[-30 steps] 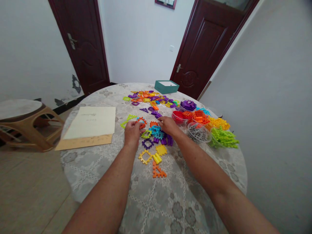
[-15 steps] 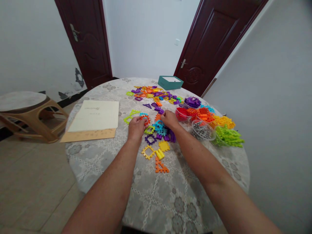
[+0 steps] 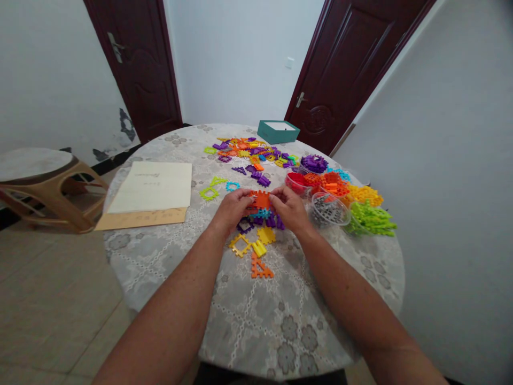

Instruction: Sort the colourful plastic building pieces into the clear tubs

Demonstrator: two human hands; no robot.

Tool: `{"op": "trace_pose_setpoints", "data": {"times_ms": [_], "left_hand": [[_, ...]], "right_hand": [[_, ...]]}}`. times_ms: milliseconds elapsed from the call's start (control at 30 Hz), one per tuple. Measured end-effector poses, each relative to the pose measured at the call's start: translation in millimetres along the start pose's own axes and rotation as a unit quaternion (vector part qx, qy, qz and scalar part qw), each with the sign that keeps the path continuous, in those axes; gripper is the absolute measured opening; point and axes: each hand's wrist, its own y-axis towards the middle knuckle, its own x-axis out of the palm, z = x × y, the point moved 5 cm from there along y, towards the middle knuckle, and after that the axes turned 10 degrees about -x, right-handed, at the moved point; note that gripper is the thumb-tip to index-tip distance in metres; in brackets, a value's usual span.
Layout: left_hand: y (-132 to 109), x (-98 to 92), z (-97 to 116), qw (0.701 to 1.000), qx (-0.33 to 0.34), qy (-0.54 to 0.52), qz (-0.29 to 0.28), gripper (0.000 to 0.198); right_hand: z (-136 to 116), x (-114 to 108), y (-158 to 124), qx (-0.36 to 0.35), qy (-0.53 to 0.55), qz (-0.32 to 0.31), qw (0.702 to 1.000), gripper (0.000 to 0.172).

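Holding orange pieces (image 3: 262,199) between left hand (image 3: 234,207) and right hand (image 3: 292,207), earlier farther apart.

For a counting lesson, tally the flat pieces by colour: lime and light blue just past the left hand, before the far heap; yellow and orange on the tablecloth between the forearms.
Lime triangle, lime frame: 2
Light blue frame: 1
Yellow frame, yellow square: 2
Orange triangle: 1
Total: 6
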Motion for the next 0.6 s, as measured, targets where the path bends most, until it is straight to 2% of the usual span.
{"op": "trace_pose_setpoints", "data": {"times_ms": [167, 367, 467, 600], "left_hand": [[-6, 8.9, -5, 0.996, -0.026, 0.030, -0.077, 0.033], [-2, 10.9, -12, 0.991, -0.039, 0.080, -0.099, 0.046], [1, 9.5, -14, 0.988, -0.039, 0.096, -0.111, 0.044], [-2, 10.0, -11, 0.984, -0.028, 0.126, -0.124, 0.049]], "right_hand": [[15, 4, -18, 0.039, 0.027, 0.019, 0.999, 0.024], [28, 3, -24, 0.065, 0.044, 0.017, 0.997, 0.026], [22, 4, -21, 0.069, 0.055, -0.020, 0.996, 0.033], [6, 2, -19, 0.087, 0.076, -0.092, 0.989, 0.026]]}}
